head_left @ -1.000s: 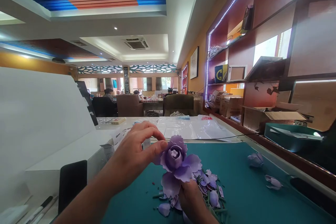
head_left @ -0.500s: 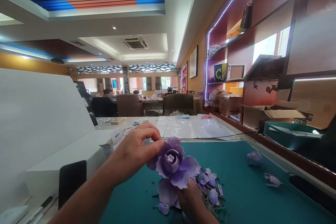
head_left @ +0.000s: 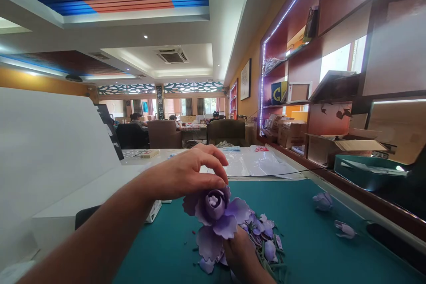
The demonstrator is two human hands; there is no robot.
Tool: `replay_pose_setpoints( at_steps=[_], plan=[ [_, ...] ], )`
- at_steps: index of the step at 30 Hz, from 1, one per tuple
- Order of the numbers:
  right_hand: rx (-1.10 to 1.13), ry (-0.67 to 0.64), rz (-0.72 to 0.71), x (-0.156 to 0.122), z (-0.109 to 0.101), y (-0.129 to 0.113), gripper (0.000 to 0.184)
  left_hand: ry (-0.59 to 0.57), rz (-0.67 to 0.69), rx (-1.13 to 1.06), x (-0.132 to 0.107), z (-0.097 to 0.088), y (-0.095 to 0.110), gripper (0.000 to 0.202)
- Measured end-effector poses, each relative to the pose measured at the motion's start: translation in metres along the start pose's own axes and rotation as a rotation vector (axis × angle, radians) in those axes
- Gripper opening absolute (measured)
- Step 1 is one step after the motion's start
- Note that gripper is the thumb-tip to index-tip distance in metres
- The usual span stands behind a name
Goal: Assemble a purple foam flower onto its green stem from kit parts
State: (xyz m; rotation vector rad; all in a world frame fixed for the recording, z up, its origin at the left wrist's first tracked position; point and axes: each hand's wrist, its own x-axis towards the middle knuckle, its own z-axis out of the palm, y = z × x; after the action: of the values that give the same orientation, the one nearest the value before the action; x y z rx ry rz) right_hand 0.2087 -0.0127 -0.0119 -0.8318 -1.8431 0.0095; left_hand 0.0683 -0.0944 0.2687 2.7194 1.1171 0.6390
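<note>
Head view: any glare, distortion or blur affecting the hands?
Head view: strong wide-angle curvature bends the wall shelving and ceiling; windows at right glare white; the left hand and purple artificial flower look fairly sharp, without obvious motion blur.

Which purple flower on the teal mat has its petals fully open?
The large lilac flower held at its base by the right hand; the loose buds to its right are closed.

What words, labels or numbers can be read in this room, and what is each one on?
"G" on the blue and yellow box
Red label on the plastic sheet: too small to read
Lettering on the tall black sign: too blurred to read
Print on the small white box: too small to read
</note>
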Motion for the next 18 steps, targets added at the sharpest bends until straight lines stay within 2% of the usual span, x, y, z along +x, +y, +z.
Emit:
replay_pose_setpoints(
  at_steps=[7,14,16,18],
  plan=[
    [-0.002,-0.017,0.001,0.001,-0.002,-0.003,0.026,-0.048,0.028,-0.023,0.005,0.002,0.006,0.011],
    [0.050,-0.017,0.023,-0.001,0.002,-0.002,0.026,-0.031,0.044,-0.055,0.007,0.003,0.003,0.010],
    [0.066,-0.008,0.037,-0.001,0.001,-0.001,0.025,0.056,0.037,-0.085,0.003,0.001,0.005,0.012],
    [0.094,-0.010,0.051,0.002,-0.001,0.002,0.024,0.240,0.036,-0.127,-0.008,0.004,0.008,0.016]
  ],
)
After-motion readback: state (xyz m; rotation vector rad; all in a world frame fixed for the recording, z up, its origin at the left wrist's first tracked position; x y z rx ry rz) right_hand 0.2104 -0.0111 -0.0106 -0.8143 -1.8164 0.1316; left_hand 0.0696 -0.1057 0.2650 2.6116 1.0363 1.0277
